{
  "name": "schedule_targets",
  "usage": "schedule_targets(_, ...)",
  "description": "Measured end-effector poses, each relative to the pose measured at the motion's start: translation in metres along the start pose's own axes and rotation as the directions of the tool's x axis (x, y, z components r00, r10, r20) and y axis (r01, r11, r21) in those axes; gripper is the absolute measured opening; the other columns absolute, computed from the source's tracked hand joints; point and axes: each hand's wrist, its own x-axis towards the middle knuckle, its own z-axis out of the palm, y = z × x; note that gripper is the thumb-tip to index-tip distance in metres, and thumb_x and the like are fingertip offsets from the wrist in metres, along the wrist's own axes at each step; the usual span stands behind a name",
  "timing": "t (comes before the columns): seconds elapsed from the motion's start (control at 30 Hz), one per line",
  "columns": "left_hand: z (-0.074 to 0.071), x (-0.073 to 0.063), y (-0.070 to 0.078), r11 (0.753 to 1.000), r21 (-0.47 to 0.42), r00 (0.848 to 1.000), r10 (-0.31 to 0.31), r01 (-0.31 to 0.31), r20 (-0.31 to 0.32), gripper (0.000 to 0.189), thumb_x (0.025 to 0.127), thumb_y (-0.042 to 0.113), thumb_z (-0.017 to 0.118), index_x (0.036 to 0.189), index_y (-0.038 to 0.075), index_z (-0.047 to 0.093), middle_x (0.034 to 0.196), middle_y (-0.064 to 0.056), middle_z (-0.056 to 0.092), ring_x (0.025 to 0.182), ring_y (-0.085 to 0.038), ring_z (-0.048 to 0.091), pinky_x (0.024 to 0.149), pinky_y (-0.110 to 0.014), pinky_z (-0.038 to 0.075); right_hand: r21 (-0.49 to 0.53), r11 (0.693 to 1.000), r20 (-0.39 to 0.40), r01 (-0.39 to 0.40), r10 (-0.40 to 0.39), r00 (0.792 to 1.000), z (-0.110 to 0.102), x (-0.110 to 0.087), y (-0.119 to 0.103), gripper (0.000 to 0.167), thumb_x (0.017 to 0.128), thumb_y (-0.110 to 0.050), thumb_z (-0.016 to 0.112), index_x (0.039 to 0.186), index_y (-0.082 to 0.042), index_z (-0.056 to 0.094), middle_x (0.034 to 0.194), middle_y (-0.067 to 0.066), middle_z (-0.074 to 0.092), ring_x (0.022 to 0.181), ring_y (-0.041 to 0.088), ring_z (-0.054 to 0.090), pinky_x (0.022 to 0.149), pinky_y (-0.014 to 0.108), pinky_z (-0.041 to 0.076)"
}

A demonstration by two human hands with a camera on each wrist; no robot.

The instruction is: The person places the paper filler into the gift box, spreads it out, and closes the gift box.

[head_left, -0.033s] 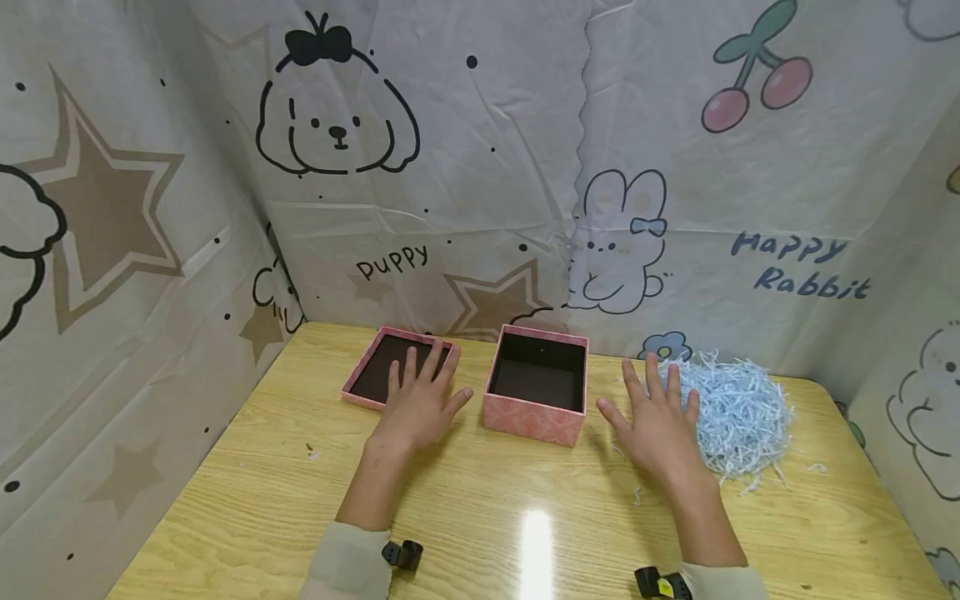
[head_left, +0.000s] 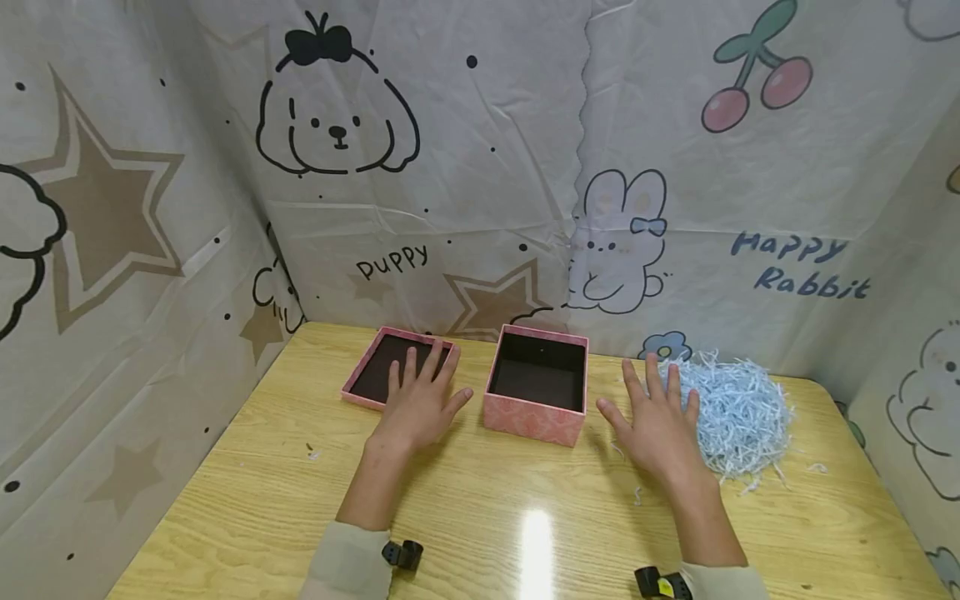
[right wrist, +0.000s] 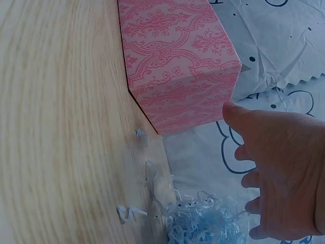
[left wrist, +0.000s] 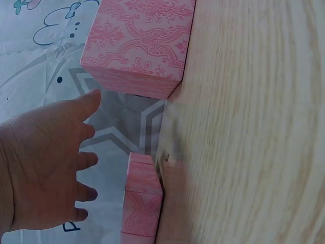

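Observation:
A pink patterned box (head_left: 534,423) with a dark inside stands uncovered at the back middle of the table. To its left lies the matching shallow lid (head_left: 363,367), inner side up. My left hand (head_left: 418,410), fingers spread, hovers in front of the lid and overlaps its right part in the head view. Right of the box, my right hand (head_left: 660,429) is likewise spread and holds nothing. Its fingers overlap the left edge of a pile of pale blue shredded paper (head_left: 742,417). The right wrist view shows the box's patterned side (right wrist: 177,56) beyond the thumb.
Loose paper shreds (head_left: 637,497) lie on the wooden table (head_left: 465,517) near the right hand, and small scraps (head_left: 312,452) lie at the left. A printed cloth (head_left: 465,167) hangs right behind the table and along both sides.

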Motion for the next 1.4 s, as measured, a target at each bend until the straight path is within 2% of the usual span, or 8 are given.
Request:
schedule_targets(0.13, 0.000, 0.001, 0.002, 0.999, -0.048, 1.000, 0.016, -0.016, 0.003, 0.074, 0.111, 0.059, 0.041, 0.172, 0.026, 0.014, 0.178, -0.007, 0.006, 0.160, -0.047, 0.004, 0.126, -0.070, 0.002, 0.005, 1.000, 0.007, -0.003, 0.003, 1.000, -0.001, 0.000, 0.001, 0.086, 0.108, -0.063, 0.045, 0.169, -0.007, 0.022, 0.174, 0.026, -0.001, 0.157, 0.056, -0.008, 0.116, 0.083, -0.001)
schedule_targets(0.27, 0.001, 0.004, 0.006, 0.975, -0.208, 0.997, 0.073, -0.074, -0.009, 0.072, 0.112, 0.056, 0.041, 0.172, 0.024, 0.018, 0.177, -0.008, 0.014, 0.162, -0.041, 0.012, 0.126, -0.070, 0.008, 0.027, 1.000, -0.007, -0.002, 0.002, 1.000, -0.004, 0.000, 0.006, 0.086, 0.107, -0.061, 0.049, 0.169, -0.007, 0.022, 0.174, 0.027, 0.002, 0.158, 0.055, -0.006, 0.118, 0.081, 0.001)
schedule_targets(0.37, 0.004, 0.007, 0.011, 0.913, -0.385, 0.991, 0.132, -0.132, -0.026, 0.069, 0.113, 0.051, 0.042, 0.171, 0.021, 0.021, 0.176, -0.006, 0.020, 0.163, -0.033, 0.013, 0.128, -0.065, 0.012, 0.071, 0.997, -0.043, 0.006, -0.003, 0.999, -0.009, -0.002, 0.013, 0.084, 0.107, -0.053, 0.057, 0.168, -0.006, 0.026, 0.174, 0.028, 0.006, 0.159, 0.053, -0.001, 0.118, 0.080, 0.008)
schedule_targets(0.53, 0.013, 0.016, 0.019, 0.762, -0.615, 0.974, 0.222, -0.206, -0.051, 0.066, 0.114, 0.039, 0.049, 0.170, 0.016, 0.024, 0.175, -0.007, 0.023, 0.163, -0.034, 0.011, 0.129, -0.058, 0.016, 0.136, 0.991, -0.131, -0.002, 0.020, 0.991, -0.026, -0.004, 0.033, 0.079, 0.104, -0.034, 0.068, 0.166, -0.003, 0.030, 0.172, 0.030, 0.015, 0.156, 0.056, 0.013, 0.112, 0.083, 0.021)
schedule_targets(0.7, 0.022, 0.020, 0.022, 0.686, -0.695, 0.967, 0.249, -0.216, -0.055, 0.066, 0.113, 0.030, 0.054, 0.169, 0.012, 0.026, 0.174, -0.014, 0.024, 0.155, -0.041, 0.034, 0.124, -0.055, 0.032, 0.180, 0.981, -0.181, -0.070, 0.103, 0.978, -0.039, -0.009, 0.060, 0.075, 0.104, -0.027, 0.069, 0.164, -0.001, 0.032, 0.168, 0.033, 0.020, 0.148, 0.063, 0.022, 0.106, 0.084, 0.027)
schedule_targets(1.03, 0.022, 0.019, 0.022, 0.668, -0.713, 0.967, 0.247, -0.212, -0.056, 0.059, 0.113, 0.028, 0.054, 0.167, 0.015, 0.034, 0.173, -0.015, 0.028, 0.149, -0.045, 0.042, 0.119, -0.057, 0.039, 0.225, 0.939, -0.123, -0.260, 0.292, 0.948, -0.050, -0.021, 0.115, 0.075, 0.108, -0.034, 0.061, 0.164, 0.003, 0.027, 0.165, 0.041, 0.016, 0.147, 0.067, 0.018, 0.109, 0.083, 0.025)
schedule_targets(1.23, 0.026, 0.018, 0.019, 0.691, -0.696, 0.973, 0.224, -0.193, -0.047, 0.058, 0.112, 0.027, 0.056, 0.166, 0.017, 0.037, 0.170, -0.008, 0.036, 0.146, -0.038, 0.048, 0.119, -0.048, 0.040, 0.253, 0.917, -0.082, -0.310, 0.339, 0.937, -0.040, -0.025, 0.131, 0.064, 0.108, -0.029, 0.060, 0.156, 0.008, 0.040, 0.156, 0.045, 0.027, 0.139, 0.071, 0.026, 0.108, 0.083, 0.027)
schedule_targets(1.4, 0.028, 0.016, 0.019, 0.682, -0.707, 0.975, 0.218, -0.190, -0.051, 0.059, 0.112, 0.029, 0.056, 0.167, 0.019, 0.036, 0.169, -0.009, 0.037, 0.144, -0.038, 0.050, 0.119, -0.049, 0.041, 0.231, 0.917, -0.143, -0.324, 0.362, 0.921, -0.028, -0.022, 0.137, 0.048, 0.105, -0.019, 0.065, 0.143, 0.007, 0.055, 0.147, 0.043, 0.045, 0.134, 0.066, 0.039, 0.106, 0.078, 0.035)
